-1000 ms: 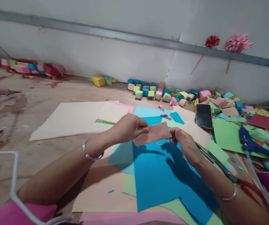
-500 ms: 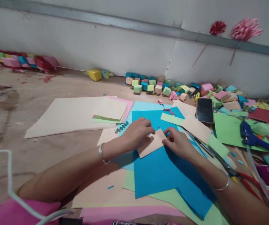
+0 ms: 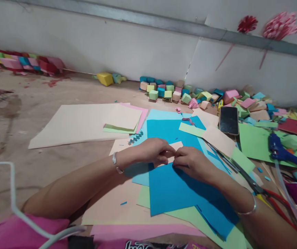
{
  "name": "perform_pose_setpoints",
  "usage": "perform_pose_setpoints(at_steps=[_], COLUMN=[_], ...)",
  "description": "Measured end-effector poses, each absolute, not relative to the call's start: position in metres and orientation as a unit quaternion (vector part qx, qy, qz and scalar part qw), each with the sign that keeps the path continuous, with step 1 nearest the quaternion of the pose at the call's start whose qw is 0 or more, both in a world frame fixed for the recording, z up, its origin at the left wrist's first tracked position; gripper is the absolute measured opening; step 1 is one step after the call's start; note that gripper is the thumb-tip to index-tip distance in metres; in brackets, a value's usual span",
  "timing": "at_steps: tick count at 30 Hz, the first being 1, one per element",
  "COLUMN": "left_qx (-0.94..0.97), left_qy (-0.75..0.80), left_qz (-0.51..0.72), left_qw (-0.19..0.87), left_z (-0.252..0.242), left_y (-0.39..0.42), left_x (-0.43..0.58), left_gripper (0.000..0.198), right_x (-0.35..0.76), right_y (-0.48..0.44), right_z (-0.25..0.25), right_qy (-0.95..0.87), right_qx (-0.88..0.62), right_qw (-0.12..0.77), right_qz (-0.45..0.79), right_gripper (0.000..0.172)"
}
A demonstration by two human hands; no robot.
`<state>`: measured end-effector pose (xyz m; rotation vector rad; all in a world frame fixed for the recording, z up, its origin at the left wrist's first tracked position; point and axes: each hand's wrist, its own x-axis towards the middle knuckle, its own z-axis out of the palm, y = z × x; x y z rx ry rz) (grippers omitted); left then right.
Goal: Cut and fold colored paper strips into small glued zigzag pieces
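Observation:
A small peach piece of paper lies over a large blue sheet, mostly covered by my fingers. My left hand is bent over its left part, thumb and fingertips closed on the paper. From the other side my right hand pinches the paper's right edge, its fingertips almost touching those of the left. Under the blue sheet spread light blue, green and peach sheets. Close to my right forearm lie scissors with red handles, their blades partly over paper pieces.
To the right are a phone, a blue glue gun and a green sheet. Several small folded paper blocks line the wall. Cream sheets lie at left. A white cable runs beside my left arm.
My right hand has moved left and closed over the peach paper, nearer my left hand. My left hand has lowered slightly, and more of the paper is covered. The view has shifted slightly.

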<state>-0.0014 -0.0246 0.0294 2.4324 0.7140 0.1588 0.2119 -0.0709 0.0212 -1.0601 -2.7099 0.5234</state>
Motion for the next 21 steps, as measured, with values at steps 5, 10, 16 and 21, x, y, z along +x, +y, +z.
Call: perform_pose_setpoints(at_steps=[5,10,16,21], left_qx=[0.916,0.895,0.897,0.922], left_qy=[0.246,0.257,0.264,0.236], left_qz=[0.065,0.087,0.074,0.064], left_qw=[0.31,0.353,0.347,0.301], left_z=[0.032,0.03,0.028,0.029], left_y=[-0.024,-0.023,-0.022,-0.025], left_x=[-0.001,-0.001,-0.001,-0.003], left_gripper=[0.008,0.006,0.017,0.024], right_x=[0.225,0.231,0.222,0.238], right_y=[-0.058,-0.054,-0.057,-0.048], right_z=[0.021,0.024,0.019,0.021], right_qy=[-0.891,-0.856,-0.816,-0.81], right_qx=[-0.404,-0.479,-0.546,-0.544], right_qw=[0.075,0.061,0.056,0.05], right_qz=[0.192,0.185,0.181,0.212], right_gripper=[0.021,0.014,0.025,0.012])
